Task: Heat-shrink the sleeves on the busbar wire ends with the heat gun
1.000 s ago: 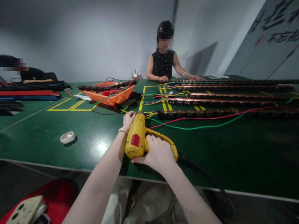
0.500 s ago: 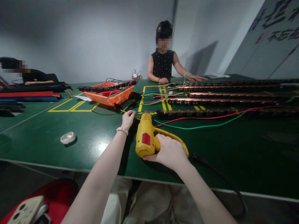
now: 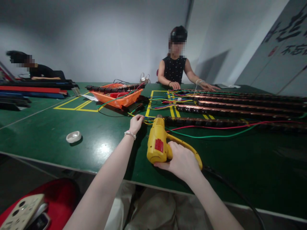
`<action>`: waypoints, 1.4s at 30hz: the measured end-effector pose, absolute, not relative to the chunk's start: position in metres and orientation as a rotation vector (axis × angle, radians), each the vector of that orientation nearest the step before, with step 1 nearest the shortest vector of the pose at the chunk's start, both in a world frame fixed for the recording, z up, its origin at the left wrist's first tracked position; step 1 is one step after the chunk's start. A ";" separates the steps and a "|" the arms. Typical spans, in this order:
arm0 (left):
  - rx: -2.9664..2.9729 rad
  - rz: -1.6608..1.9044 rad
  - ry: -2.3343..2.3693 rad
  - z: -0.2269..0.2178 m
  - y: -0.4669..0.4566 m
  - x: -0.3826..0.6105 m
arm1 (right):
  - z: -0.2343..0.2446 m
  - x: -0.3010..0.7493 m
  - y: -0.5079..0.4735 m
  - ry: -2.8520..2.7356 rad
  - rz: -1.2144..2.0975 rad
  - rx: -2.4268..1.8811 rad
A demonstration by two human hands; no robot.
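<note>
My right hand (image 3: 183, 158) is wrapped round the handle of a yellow heat gun (image 3: 156, 143), which has a red label on its body. Its nozzle points away from me, at the wires by the end of the nearest black-wrapped bundle (image 3: 201, 122). Left of the nozzle, my left hand (image 3: 136, 124) pinches thin coloured wires (image 3: 148, 121) between thumb and fingers. The exact spot under the nozzle is hidden by the gun. A black cord (image 3: 223, 179) trails from the handle over the table's front edge.
An orange basket (image 3: 117, 100) holding another wrapped bundle stands beyond my left hand. Several long bundles (image 3: 235, 103) lie at the right, with loose red and green wires (image 3: 216, 136). A white dish (image 3: 74, 137) lies left. A co-worker (image 3: 176, 68) sits opposite; another person (image 3: 40, 68) is far left.
The whole view has shifted, so most things appear further right and slightly lower. Both hands keep their grips, and the heat gun stays by the wires.
</note>
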State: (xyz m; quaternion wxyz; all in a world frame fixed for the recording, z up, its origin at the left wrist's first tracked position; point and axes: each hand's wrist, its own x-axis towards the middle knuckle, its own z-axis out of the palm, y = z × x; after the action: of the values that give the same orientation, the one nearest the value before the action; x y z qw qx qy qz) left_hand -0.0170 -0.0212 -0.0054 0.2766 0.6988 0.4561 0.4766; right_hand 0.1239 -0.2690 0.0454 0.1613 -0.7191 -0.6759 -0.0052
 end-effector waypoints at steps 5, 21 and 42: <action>1.909 1.269 1.242 -0.006 -0.022 -0.016 | 0.045 0.112 -0.265 -1.937 -0.039 -2.032; 1.912 1.150 1.209 -0.004 -0.015 -0.025 | 0.042 0.064 -0.253 -1.964 -0.036 -1.936; 1.878 1.253 1.186 -0.009 -0.018 -0.019 | 0.053 0.146 -0.278 -1.934 0.075 -2.073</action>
State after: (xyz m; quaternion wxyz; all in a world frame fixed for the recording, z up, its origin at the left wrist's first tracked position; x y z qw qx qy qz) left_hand -0.0191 -0.0181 -0.0086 0.2915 0.7044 0.4449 0.4700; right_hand 0.1460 -0.2776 0.0529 0.1522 -0.7224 -0.6740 0.0263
